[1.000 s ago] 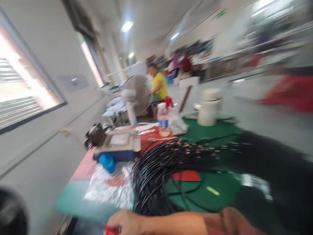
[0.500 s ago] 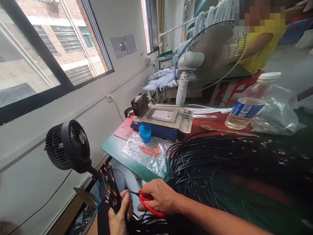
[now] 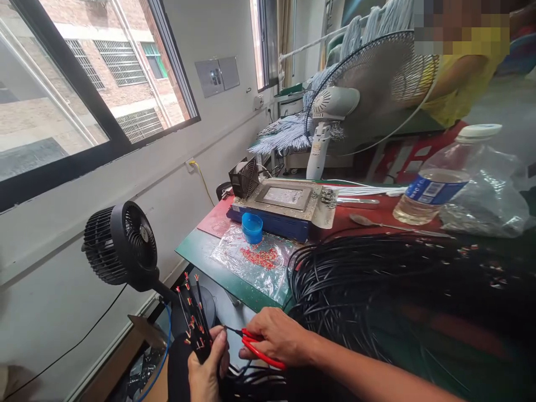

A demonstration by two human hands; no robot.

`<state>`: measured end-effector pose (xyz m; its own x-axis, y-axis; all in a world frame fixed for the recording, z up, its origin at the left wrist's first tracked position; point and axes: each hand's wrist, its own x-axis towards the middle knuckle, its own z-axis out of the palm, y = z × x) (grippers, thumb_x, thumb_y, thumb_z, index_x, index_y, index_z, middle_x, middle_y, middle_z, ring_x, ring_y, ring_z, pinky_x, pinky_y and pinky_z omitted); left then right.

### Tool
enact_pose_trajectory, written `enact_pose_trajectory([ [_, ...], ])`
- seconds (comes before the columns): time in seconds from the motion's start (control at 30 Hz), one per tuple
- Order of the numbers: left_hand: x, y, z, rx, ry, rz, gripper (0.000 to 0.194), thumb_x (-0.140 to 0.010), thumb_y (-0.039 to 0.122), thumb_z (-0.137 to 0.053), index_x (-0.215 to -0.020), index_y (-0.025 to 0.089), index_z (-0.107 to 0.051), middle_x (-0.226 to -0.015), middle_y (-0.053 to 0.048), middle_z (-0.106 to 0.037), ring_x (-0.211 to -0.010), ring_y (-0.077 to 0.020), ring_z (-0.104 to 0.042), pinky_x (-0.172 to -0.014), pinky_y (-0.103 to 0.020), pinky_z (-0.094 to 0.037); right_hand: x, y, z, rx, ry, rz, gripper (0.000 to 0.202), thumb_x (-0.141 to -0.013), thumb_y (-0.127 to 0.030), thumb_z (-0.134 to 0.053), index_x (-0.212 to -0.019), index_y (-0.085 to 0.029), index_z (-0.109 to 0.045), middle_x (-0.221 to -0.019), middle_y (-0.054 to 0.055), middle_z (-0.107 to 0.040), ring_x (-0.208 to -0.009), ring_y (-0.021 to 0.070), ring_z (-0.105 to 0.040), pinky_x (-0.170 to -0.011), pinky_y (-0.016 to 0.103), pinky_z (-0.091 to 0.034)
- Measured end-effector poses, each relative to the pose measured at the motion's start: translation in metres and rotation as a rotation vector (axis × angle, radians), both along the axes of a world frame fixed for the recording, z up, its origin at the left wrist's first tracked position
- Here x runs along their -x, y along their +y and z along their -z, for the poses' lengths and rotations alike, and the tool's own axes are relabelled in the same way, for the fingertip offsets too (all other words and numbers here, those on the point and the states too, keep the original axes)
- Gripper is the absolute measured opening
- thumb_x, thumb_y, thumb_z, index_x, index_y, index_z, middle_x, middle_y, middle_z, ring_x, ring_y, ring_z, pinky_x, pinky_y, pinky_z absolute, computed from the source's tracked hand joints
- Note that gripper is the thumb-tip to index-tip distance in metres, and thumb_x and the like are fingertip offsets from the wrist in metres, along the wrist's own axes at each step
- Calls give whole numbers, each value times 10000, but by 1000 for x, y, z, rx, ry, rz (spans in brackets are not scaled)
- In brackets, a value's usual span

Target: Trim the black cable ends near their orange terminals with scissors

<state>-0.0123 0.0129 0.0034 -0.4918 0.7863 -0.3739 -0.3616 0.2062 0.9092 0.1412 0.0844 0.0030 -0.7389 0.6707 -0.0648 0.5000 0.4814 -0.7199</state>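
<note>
At the lower left, my left hand (image 3: 209, 363) is closed around a bundle of black cables (image 3: 196, 318). Their upper ends fan out, showing short red, white and yellowish wire cores. My right hand (image 3: 276, 338) grips red-handled scissors (image 3: 263, 354), fingers wrapped round the loops. The dark narrow blades point left and reach the thumb and fingertips of my left hand, where one wire end sits. Whether the blades are closed on that wire I cannot make out. A large coil of black cables (image 3: 335, 273) lies on the green table just beyond my right forearm.
A plastic sheet (image 3: 221, 254) carries scattered red and yellow clippings (image 3: 262, 257) beside a blue cup (image 3: 252, 229). Behind stand a blue-sided heating unit (image 3: 272, 223), a spoon (image 3: 377, 224) and a bottle (image 3: 435, 190). A black fan (image 3: 125, 245) stands left; a person in yellow (image 3: 460, 89) sits beyond a larger fan (image 3: 335, 103).
The view has shifted slightly, so the surroundings sit a little further right. Both hands keep nearly the same pose, with the scissors still at the left fingertips.
</note>
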Motion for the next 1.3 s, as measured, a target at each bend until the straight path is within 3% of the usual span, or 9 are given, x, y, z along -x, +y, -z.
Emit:
enact_pose_trajectory([
  [0.3, 1, -2, 4, 18, 35, 56, 420, -559, 368, -729, -858, 93, -622, -434, 46, -466, -391, -42, -364, -394, -177, -221, 1, -1, -2, 128, 93, 86, 434, -730, -373, -566, -427, -135, -365, -433, -63, -171, -449, 51, -151, -439, 230, -138],
  [0.47, 5, -5, 12, -25, 39, 188, 389, -600, 353, -699, -892, 112, -610, -434, 7, -542, -404, -71, -406, -424, -216, -220, 1, 3, -4, 476, 409, 131, 406, -758, -461, -535, -530, -125, -525, -406, -38, -408, -380, 49, -366, -399, 172, -260],
  [0.63, 1, -7, 11, 13, 75, 298, 396, -555, 391, -722, -811, 107, -618, -436, -7, -563, -391, -74, -386, -439, -250, -202, 2, 4, 2, 737, 582, 95, 440, -729, -516, -572, -567, -108, -549, -402, -44, -440, -322, 39, -371, -337, 158, -262],
  [0.83, -5, -7, 5, 11, 75, 332, 328, -593, 392, -694, -760, 124, -607, -447, -7, -560, -407, -76, -408, -445, -243, -222, -1, 4, 2, 755, 591, 16, 474, -726, -530, -579, -536, -98, -528, -385, -51, -437, -316, 25, -377, -320, 141, -246],
  [1.07, -10, -9, 4, -26, 103, 372, 272, -678, 386, -612, -746, 122, -612, -469, 8, -494, -429, -78, -377, -441, -255, -206, -6, 4, -12, 825, 569, -74, 471, -680, -550, -607, -588, -90, -564, -411, -49, -445, -332, 31, -387, -317, 149, -263],
  [1.3, -10, -10, 11, -132, 107, 395, 214, -644, 370, -648, -670, 163, -601, -509, 17, -469, -459, -92, -367, -457, -273, -230, -7, 4, -23, 880, 525, -9, 366, -705, -419, -592, -527, -104, -536, -417, -39, -453, -357, 35, -385, -353, 161, -281],
])
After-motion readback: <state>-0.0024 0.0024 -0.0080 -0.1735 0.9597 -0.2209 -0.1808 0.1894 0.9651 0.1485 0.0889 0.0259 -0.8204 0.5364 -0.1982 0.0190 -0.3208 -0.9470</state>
